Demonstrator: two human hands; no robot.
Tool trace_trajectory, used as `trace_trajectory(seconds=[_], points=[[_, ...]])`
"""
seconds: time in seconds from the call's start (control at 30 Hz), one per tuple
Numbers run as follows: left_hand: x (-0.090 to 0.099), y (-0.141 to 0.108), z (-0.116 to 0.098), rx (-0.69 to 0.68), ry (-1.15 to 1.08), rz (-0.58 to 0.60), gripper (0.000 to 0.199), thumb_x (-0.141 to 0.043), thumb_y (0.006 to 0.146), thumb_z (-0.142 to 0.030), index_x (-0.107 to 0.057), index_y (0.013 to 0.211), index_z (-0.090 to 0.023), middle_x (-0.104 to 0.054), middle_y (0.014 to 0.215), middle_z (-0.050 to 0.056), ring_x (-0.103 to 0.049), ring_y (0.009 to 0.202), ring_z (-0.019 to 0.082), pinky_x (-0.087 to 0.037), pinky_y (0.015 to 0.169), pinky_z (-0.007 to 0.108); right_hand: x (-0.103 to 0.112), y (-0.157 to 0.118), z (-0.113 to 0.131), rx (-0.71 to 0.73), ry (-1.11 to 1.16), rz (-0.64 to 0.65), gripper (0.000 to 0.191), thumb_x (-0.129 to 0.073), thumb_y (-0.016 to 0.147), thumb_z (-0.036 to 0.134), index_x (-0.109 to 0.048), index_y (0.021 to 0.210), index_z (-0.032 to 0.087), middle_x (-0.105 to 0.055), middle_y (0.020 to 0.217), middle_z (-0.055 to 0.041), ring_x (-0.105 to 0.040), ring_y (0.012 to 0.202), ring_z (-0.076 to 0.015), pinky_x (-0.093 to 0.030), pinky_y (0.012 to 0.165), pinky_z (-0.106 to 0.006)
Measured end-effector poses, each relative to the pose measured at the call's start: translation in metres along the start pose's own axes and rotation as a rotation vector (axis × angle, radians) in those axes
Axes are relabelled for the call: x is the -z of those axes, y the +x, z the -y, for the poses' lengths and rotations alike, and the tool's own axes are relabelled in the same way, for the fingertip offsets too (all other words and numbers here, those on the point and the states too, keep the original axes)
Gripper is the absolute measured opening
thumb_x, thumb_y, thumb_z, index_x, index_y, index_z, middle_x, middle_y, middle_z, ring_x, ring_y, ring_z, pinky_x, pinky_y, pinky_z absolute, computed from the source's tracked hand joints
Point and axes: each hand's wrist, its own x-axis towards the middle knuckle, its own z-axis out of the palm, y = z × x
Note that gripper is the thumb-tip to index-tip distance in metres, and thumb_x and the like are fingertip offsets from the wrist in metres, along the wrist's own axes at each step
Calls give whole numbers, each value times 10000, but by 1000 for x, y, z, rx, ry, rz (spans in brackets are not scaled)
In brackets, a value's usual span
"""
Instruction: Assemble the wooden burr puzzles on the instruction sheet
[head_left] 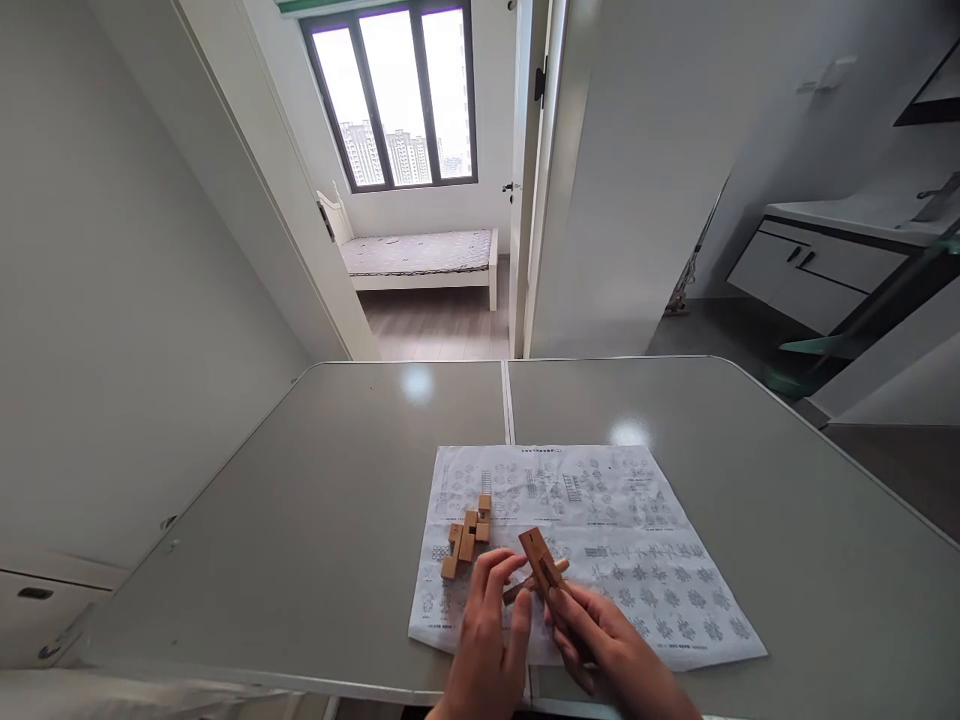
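Observation:
Low over a printed sheet (600, 500), my right hand (600, 630) grips a brown notched wooden puzzle piece (541, 555), tilted with its far end up and to the left. A second wooden piece (517, 590) crosses under it, partly hidden by my fingers. My left hand (491, 620) curls in from the left, its thumb and forefinger at the near end of that crossing piece. Several lighter notched wooden pieces (467, 535) lie in a cluster on the sheet, just beyond my left hand.
The sheet, printed with many small diagrams, lies creased on a grey table (360, 520) with a seam (508, 400) down its middle. Past the far edge, a doorway shows a bed (420, 255) under a window. A sink cabinet (817, 260) stands at right.

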Motion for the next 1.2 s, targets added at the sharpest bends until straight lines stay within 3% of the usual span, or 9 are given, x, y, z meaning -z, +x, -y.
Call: trace_trajectory(seconds=[0.1,0.2,0.4,0.57,0.8,0.9,1.0,1.2], points=[[4,-3,9,-118,188,65,255,-548,1012,-287,-702,1214,-266,-750,1129,105,-714,1054,286,-570,949,409,3,-1,0,-27,39,8,622,-620,834,798,-567,870,179,-435,595,79,-337,437,-53,-263,427,-205],[4,-1,12,-116,223,104,238,-534,1023,-252,-723,1164,-276,-794,1025,81,-764,917,262,-601,839,346,3,-2,1,-50,19,19,624,-621,820,812,-546,855,194,-395,575,95,-302,424,-50,-238,426,-213],[1,-2,14,-86,172,101,251,-541,1022,-255,-734,1182,-280,-806,1055,85,-779,930,265,-601,858,329,2,-3,2,-75,7,19,634,-632,797,826,-542,844,200,-340,567,105,-252,431,-46,-189,420,-216],[0,-2,13,-81,129,69,254,-528,1028,-279,-739,1170,-273,-809,1028,88,-779,900,260,-597,829,320,0,1,-7,-47,28,-82,648,-674,763,822,-563,809,185,-363,591,89,-285,477,-50,-196,437,-198],[-4,1,16,-2,198,9,131,-589,1005,-329,-696,1055,-274,-805,901,62,-772,806,261,-583,739,323,1,4,-5,-39,-74,-80,675,-594,774,873,-500,829,207,-411,534,111,-284,351,-36,-211,353,-198],[-5,-1,19,-20,214,34,135,-517,1033,-298,-645,1062,-264,-794,916,65,-767,817,254,-581,742,333,0,3,-3,11,-116,-69,641,-559,831,845,-490,843,208,-460,539,102,-318,336,-39,-243,349,-194],[-5,-4,20,-89,186,79,191,-442,1047,-217,-548,1200,-261,-784,1075,95,-767,945,251,-592,827,363,-4,2,-2,24,-152,-23,632,-535,855,835,-484,812,206,-472,522,97,-315,321,-36,-246,338,-193],[-1,-5,18,-245,244,199,621,-461,972,-111,-185,1497,-294,-703,1313,133,-692,1176,264,-557,987,482,-9,1,1,-17,-16,16,588,-621,847,780,-555,867,196,-509,526,90,-321,331,-34,-230,335,-184]])
